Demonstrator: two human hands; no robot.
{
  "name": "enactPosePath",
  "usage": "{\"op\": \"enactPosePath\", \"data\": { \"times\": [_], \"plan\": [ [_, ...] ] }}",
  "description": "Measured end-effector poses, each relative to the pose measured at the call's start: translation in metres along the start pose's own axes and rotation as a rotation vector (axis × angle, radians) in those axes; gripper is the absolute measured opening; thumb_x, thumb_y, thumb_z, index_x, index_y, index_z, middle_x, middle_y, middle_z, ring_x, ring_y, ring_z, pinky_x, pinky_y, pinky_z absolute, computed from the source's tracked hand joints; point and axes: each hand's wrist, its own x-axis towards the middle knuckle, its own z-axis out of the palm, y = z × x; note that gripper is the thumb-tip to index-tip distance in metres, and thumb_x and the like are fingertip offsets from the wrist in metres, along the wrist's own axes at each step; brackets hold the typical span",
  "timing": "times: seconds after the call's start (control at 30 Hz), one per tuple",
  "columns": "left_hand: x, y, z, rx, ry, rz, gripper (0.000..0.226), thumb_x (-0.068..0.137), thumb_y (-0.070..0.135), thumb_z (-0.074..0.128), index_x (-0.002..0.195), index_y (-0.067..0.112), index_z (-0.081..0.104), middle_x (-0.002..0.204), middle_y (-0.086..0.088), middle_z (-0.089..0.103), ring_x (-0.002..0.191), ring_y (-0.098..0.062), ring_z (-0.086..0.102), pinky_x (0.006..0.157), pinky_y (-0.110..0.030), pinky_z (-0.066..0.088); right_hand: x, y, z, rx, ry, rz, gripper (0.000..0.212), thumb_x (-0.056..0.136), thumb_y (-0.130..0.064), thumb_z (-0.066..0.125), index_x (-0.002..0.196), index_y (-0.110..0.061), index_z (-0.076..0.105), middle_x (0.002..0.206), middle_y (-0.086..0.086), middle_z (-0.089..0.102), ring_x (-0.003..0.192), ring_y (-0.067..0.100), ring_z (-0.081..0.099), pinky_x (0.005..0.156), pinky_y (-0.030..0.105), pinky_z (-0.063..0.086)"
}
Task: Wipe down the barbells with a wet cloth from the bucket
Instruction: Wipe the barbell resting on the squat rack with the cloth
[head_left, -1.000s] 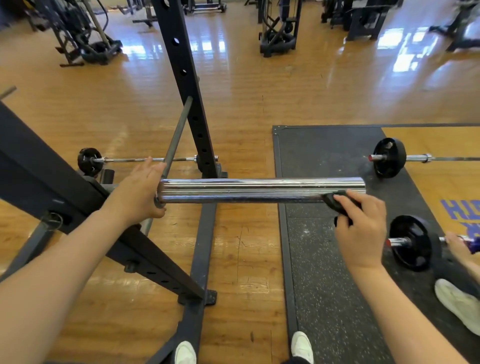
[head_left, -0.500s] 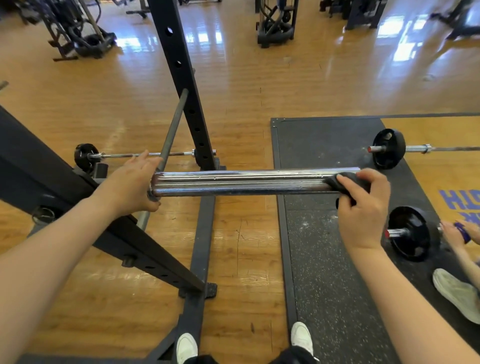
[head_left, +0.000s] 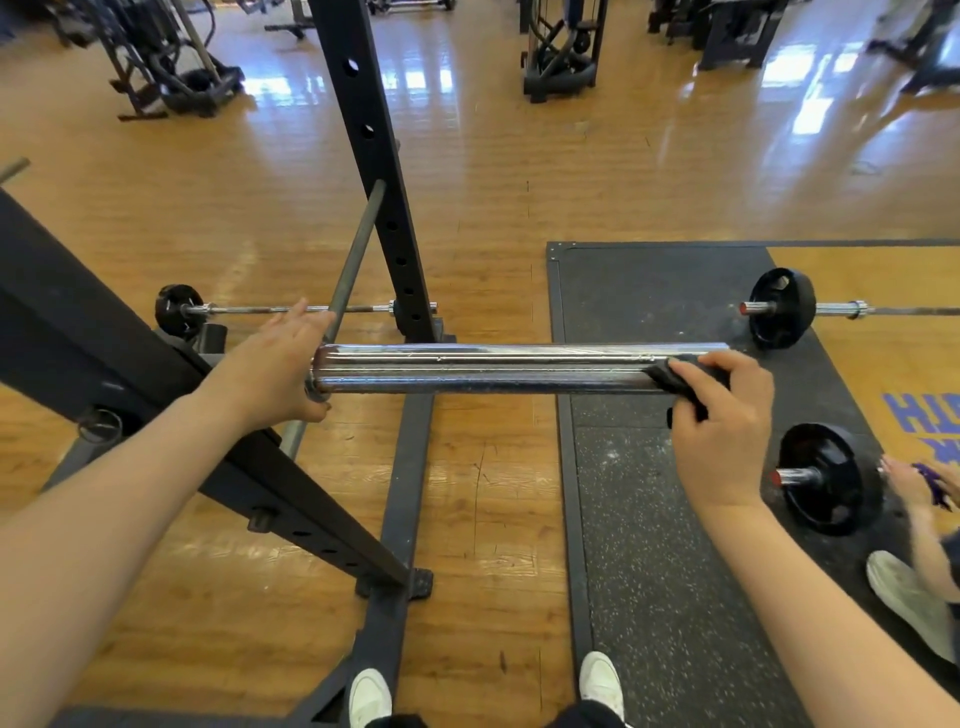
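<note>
R hand (head_left: 719, 426) pinches dark cloth (head_left: 683, 378) at chrome sleeve (head_left: 483, 370) end; L hand (head_left: 280, 369) curled round inner end.

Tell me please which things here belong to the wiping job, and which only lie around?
In use:
chrome barbell sleeve
dark cloth
right hand, gripping the cloth
left hand, steadying the sleeve's inner end

Lying about:
three floor barbells
rack upright
black mat
</note>
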Motion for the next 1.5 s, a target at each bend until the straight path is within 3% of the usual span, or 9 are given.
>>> {"op": "enactPosePath", "data": {
  "times": [0.1,0.27,0.5,0.77,0.93,1.1,1.3,1.4,1.5],
  "plan": [
    [0.0,0.0,0.0,-0.02,0.004,-0.013,0.102,0.066,0.024,0.083,0.147,0.005,0.024,0.151,-0.011,0.031,0.146,-0.024,0.01,0.116,-0.037,0.015,-0.005,0.006,-0.003,-0.036,-0.016,-0.066,0.032,0.072,0.016,0.061,0.102,0.006,0.069,0.101,0.025,0.057,0.096,0.03,0.043,0.092,0.017,0.029],
    [-0.002,0.003,-0.002,-0.023,0.014,-0.009,0.1,0.068,0.023,0.082,0.147,0.004,0.023,0.152,-0.011,0.03,0.146,-0.023,0.01,0.115,-0.034,0.014,0.0,0.004,-0.005,-0.035,0.036,-0.01,0.03,0.072,0.014,0.06,0.1,0.006,0.069,0.099,0.026,0.058,0.096,0.028,0.043,0.094,0.001,0.022],
    [-0.001,0.002,-0.001,-0.018,0.02,-0.004,0.101,0.068,0.026,0.083,0.147,0.006,0.024,0.152,-0.008,0.03,0.146,-0.021,0.009,0.115,-0.032,0.011,-0.014,0.013,-0.012,-0.019,0.0,0.029,0.028,0.07,0.01,0.058,0.094,0.005,0.071,0.099,0.025,0.058,0.094,0.028,0.045,0.094,0.003,0.024],
    [0.001,-0.003,0.005,0.026,0.032,0.015,0.103,0.066,0.027,0.083,0.147,0.005,0.023,0.152,-0.01,0.031,0.145,-0.024,0.013,0.118,-0.042,0.008,0.019,0.005,-0.003,-0.012,-0.008,0.009,0.023,0.079,0.004,0.058,0.099,0.001,0.071,0.098,0.019,0.06,0.093,0.033,0.051,0.086,0.028,0.037],
    [0.002,-0.005,0.007,0.035,0.029,0.012,0.106,0.066,0.029,0.083,0.149,0.007,0.019,0.153,-0.008,0.028,0.145,-0.023,0.011,0.118,-0.041,0.005,0.014,0.008,-0.017,-0.018,-0.018,0.051,0.024,0.077,0.013,0.061,0.097,0.004,0.071,0.094,0.019,0.058,0.09,0.028,0.048,0.082,0.004,0.03],
    [0.002,-0.004,0.005,0.059,0.024,0.003,0.112,0.066,0.031,0.083,0.15,0.008,0.013,0.155,-0.008,0.025,0.146,-0.023,0.01,0.117,-0.043,0.003,0.035,-0.009,-0.005,-0.09,-0.095,0.06,0.018,0.079,0.01,0.061,0.091,0.002,0.071,0.086,0.015,0.057,0.082,0.033,0.05,0.07,0.034,0.033],
    [-0.002,0.007,0.003,0.052,0.037,-0.079,0.117,0.067,0.03,0.082,0.151,0.012,0.003,0.158,-0.007,0.015,0.146,-0.024,0.003,0.115,-0.051,0.0,0.018,0.003,-0.021,-0.058,-0.119,0.04,0.025,0.074,0.017,0.063,0.093,0.003,0.071,0.083,0.013,0.056,0.079,0.025,0.046,0.072,0.019,0.03],
    [-0.008,0.016,0.004,0.086,0.101,-0.169,0.125,0.068,0.034,0.082,0.15,0.015,-0.01,0.159,-0.01,-0.005,0.146,-0.027,-0.009,0.111,-0.057,-0.006,0.035,-0.004,-0.014,-0.044,-0.15,0.115,0.02,0.08,0.01,0.06,0.093,0.001,0.071,0.082,0.003,0.05,0.08,0.019,0.041,0.071,0.031,0.036],
    [-0.02,0.017,0.021,0.124,0.268,-0.125,0.127,0.058,0.026,0.089,0.15,0.011,0.003,0.156,-0.021,0.009,0.144,-0.034,0.003,0.111,-0.055,-0.01,0.04,-0.006,-0.012,-0.035,-0.151,0.105,0.017,0.082,0.008,0.06,0.093,0.001,0.071,0.082,-0.001,0.046,0.079,0.02,0.04,0.068,0.039,0.04]
  ]
}}
